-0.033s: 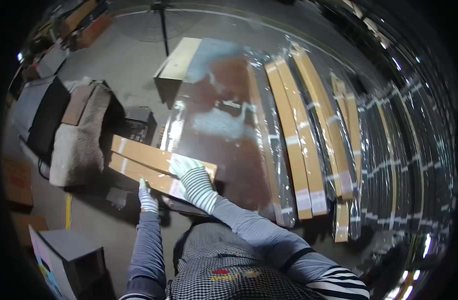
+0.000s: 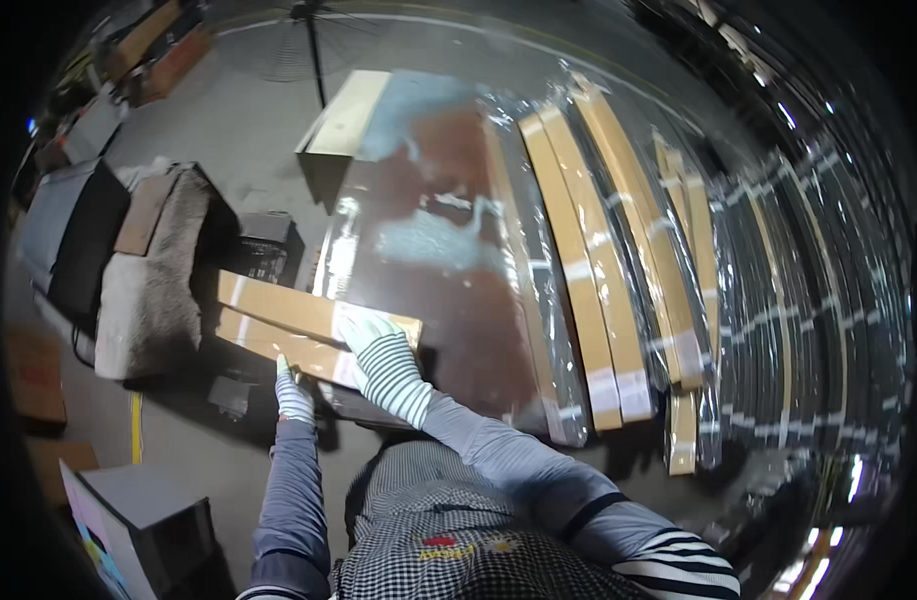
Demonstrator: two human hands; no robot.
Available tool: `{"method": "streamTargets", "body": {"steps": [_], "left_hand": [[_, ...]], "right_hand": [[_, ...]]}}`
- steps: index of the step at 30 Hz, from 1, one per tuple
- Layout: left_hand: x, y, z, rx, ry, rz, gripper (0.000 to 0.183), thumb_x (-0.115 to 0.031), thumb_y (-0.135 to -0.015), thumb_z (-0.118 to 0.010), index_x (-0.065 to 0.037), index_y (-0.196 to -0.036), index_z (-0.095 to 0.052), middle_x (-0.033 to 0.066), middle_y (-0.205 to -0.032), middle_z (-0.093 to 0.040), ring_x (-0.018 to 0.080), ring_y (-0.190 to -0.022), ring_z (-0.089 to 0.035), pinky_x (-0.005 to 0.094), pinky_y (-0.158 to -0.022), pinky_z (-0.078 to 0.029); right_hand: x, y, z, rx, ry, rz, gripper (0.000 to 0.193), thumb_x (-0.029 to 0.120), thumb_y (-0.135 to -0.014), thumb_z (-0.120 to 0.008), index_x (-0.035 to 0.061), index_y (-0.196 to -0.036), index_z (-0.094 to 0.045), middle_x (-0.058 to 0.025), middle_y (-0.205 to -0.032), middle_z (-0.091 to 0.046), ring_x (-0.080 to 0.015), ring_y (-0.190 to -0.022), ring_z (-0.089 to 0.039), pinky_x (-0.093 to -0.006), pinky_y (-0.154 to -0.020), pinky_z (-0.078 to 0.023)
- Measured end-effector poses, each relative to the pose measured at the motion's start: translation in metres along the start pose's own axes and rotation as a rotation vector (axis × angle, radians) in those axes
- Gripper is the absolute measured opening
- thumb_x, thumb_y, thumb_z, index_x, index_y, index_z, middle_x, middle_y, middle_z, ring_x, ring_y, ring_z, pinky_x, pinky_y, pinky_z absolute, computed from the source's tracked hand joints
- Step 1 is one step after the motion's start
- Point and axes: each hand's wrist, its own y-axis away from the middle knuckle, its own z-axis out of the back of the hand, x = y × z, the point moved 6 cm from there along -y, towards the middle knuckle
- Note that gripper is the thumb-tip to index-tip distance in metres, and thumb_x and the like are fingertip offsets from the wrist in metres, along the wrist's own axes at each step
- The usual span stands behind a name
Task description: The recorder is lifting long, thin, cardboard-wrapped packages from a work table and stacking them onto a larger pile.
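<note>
Two long, narrow cardboard boxes lie side by side at the near left corner of a big brown-topped table (image 2: 449, 340), their left ends sticking out past its edge. On the far box (image 2: 274, 295) and the near box (image 2: 264, 335), bands of pale tape run across. My gloved left hand (image 2: 293, 392) grips the near box's front edge, thumb up against its side and the other fingers mostly hidden. My gloved right hand (image 2: 381, 345) lies across the boxes near their right ends, fingers stretched over the top, partly covering a whitish label.
Long plastic-wrapped cardboard packs (image 2: 579, 270) line the table's right side, with dark wrapped panels (image 2: 809, 310) beyond. To the left stand a fur-like covered block (image 2: 154, 300), a black case (image 2: 69, 225) and a dark box (image 2: 269, 240). A fan (image 2: 314, 50) stands behind.
The whole view has shifted slightly, so the table and packs sit a little further left. My hands keep their places on the boxes.
</note>
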Motion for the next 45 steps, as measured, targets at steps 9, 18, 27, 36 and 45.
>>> {"method": "streamTargets", "body": {"steps": [9,18,27,36,45], "left_hand": [[0.201,0.098,-0.009,0.220,-0.199,0.421,0.032,-0.046,-0.095,-0.061,-0.015,-0.103,-0.061,0.0012,-0.093,-0.064,0.0170,-0.081,-0.062,0.0295,-0.062,-0.048],[0.336,0.185,-0.028,0.505,-0.684,0.849,0.043,-0.041,-0.098,-0.060,-0.004,-0.121,-0.059,0.0097,-0.116,-0.064,0.0215,-0.103,-0.060,0.0365,-0.089,-0.051],[0.374,0.228,-0.068,0.538,-0.602,0.828,0.042,-0.023,-0.090,-0.071,-0.008,-0.126,-0.056,0.0115,-0.109,-0.066,0.0292,-0.098,-0.066,0.0511,-0.089,-0.054],[0.346,0.258,-0.062,0.706,-0.495,0.884,0.037,-0.016,-0.093,-0.070,-0.004,-0.126,-0.060,0.0105,-0.118,-0.069,0.0229,-0.109,-0.067,0.0404,-0.097,-0.054],[0.369,0.205,-0.080,0.437,-0.912,0.488,0.048,-0.016,-0.079,-0.085,-0.002,-0.120,-0.064,0.0109,-0.110,-0.072,0.0230,-0.096,-0.069,0.0383,-0.086,-0.055]], "right_hand": [[-0.205,0.290,0.097,0.103,0.686,-1.117,0.110,0.046,-0.069,-0.081,-0.0048,-0.150,-0.026,-0.0183,-0.142,-0.044,-0.0319,-0.133,-0.040,-0.0479,-0.109,-0.033],[-0.219,0.477,0.030,0.149,-0.532,-1.085,0.067,0.014,-0.076,-0.074,0.0013,-0.138,-0.053,-0.0150,-0.122,-0.066,-0.0208,-0.109,-0.061,-0.0334,-0.091,-0.053],[-0.343,0.579,0.103,-1.135,-0.772,-1.128,0.116,-0.010,-0.062,-0.085,0.0012,-0.156,-0.018,-0.0140,-0.147,-0.041,-0.0232,-0.130,-0.043,-0.0312,-0.112,-0.036],[-0.198,0.610,0.029,-0.869,-1.705,-1.296,0.045,0.009,-0.087,-0.068,0.0003,-0.129,-0.055,-0.0119,-0.118,-0.061,-0.0259,-0.107,-0.061,-0.0424,-0.092,-0.052],[-0.165,0.469,0.071,0.223,0.311,-1.307,0.122,0.042,-0.065,-0.087,-0.0007,-0.153,-0.015,-0.0232,-0.129,-0.054,-0.0382,-0.117,-0.056,-0.0484,-0.097,-0.048]]}}
